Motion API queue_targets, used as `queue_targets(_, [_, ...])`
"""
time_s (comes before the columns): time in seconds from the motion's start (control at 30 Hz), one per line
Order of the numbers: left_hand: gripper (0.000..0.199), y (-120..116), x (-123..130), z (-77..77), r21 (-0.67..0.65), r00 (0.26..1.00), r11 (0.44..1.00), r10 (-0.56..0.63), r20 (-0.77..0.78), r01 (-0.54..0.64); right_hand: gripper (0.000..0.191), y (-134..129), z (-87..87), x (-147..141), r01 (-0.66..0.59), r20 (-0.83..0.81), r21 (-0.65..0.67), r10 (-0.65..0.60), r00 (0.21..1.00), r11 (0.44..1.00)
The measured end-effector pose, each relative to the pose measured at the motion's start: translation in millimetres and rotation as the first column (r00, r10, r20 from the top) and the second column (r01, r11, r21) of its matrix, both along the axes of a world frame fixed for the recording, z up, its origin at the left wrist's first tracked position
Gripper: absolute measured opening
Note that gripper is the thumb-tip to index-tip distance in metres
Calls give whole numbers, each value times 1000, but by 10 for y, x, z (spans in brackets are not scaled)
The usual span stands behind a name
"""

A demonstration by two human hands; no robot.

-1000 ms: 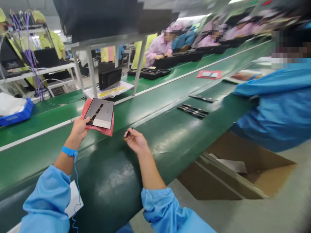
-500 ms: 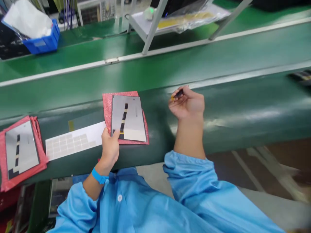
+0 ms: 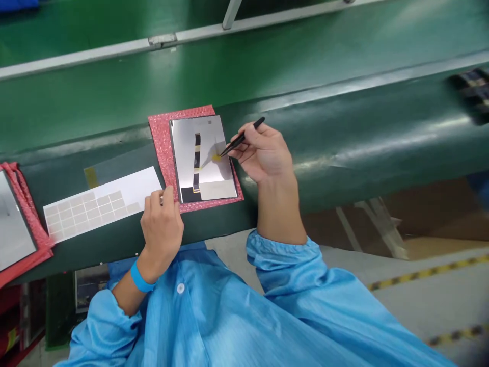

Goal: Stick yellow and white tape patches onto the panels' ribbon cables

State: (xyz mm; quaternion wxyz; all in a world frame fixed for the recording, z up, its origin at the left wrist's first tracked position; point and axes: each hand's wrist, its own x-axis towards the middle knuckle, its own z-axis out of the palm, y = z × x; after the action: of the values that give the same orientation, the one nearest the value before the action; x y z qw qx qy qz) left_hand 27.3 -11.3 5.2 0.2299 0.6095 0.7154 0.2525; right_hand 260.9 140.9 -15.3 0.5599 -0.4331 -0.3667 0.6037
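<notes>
A flat silver panel (image 3: 214,173) with a dark ribbon cable (image 3: 197,158) lies on pink bubble wrap (image 3: 162,137). Black tweezers (image 3: 244,135) are pinched in my right hand (image 3: 267,153), their tips above the panel's right part. A small yellow piece (image 3: 216,158) shows at the tips. My left hand (image 3: 163,221) has curled fingers at the panel's lower left corner, beside the white label sheet (image 3: 141,188); whether it grips something is hidden. The sheet carries rows of greyish labels.
Another silver panel (image 3: 13,224) lies on pink wrap at the left edge. A clear strip with a yellow end (image 3: 91,177) is behind the label sheet. Dark, blurred parts (image 3: 473,94) sit at the far right. A metal rail (image 3: 95,51) crosses the green bench (image 3: 114,97).
My right hand has moved left to the panel, and the tweezers now point at it. My left hand has let go of the panel's corner. The view has tilted down.
</notes>
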Motion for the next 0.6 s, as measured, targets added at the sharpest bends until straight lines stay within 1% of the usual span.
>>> queue_targets(0.07, [37, -30, 19, -67, 74, 994, 992, -94, -48, 98, 48, -67, 45, -76, -20, 46, 15, 20, 999, 1000])
queue_targets(0.13, [36, -45, 11, -129, 140, 973, 969, -188, -131, 206, 51, -143, 92, -146, -43, 89, 31, 40, 995, 999])
queue_targets(0.17, [36, -49, 0, -151, 166, 960, 956, -214, -178, 244, 51, -180, 113, -174, -61, 111, 37, 56, 992, 997])
queue_targets(0.23, [36, -50, -21, -171, 199, 943, 941, -224, -245, 275, 52, -244, 144, -207, -106, 159, 36, 99, 982, 994])
queue_targets(0.33, [36, -42, -29, -151, 233, 930, 926, -226, -289, 297, 50, -284, 158, -195, -176, 247, 50, 159, 956, 983])
queue_targets(0.43, [34, -28, 13, -108, 295, 928, 904, -219, -301, 309, 52, -271, 144, -146, -183, 283, 92, 150, 947, 979])
queue_targets(0.5, [32, -16, 64, -89, 360, 924, 874, -218, -313, 328, 54, -262, 142, -118, -176, 293, 112, 137, 946, 978])
queue_targets(0.6, [33, -2, 129, -117, 423, 901, 811, -273, -337, 404, 54, -285, 172, -96, -164, 306, 81, 132, 943, 983])
